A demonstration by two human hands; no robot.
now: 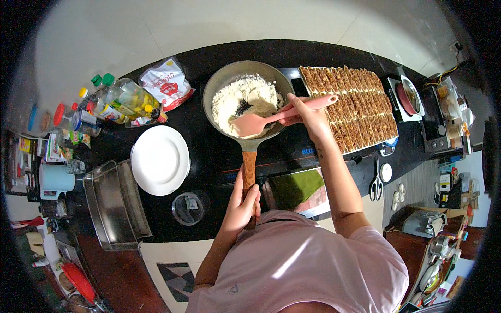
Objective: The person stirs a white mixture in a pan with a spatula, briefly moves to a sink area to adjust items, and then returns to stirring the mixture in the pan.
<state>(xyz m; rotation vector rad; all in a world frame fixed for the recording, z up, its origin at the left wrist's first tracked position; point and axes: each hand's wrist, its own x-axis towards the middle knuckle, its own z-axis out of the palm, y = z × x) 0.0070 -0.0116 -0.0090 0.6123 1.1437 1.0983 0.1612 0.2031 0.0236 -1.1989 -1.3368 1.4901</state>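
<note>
left hand [243, 201] wraps the wooden handle [249, 169] of the pan [215, 86] on the black counter [209, 151]; probably heavy, flour [249, 99] spills easily; right hand [304, 112] fingers curled round a soft pink spatula [261, 122].

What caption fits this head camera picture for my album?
Left hand grips the pan by its wooden handle while right hand stirs white flour with a pink spatula.

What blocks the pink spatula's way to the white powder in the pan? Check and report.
Nothing visible does. The right hand holds the pink spatula with its blade already lying on the white powder inside the pan. The left hand grips the pan's wooden handle, clear of the blade.
</note>
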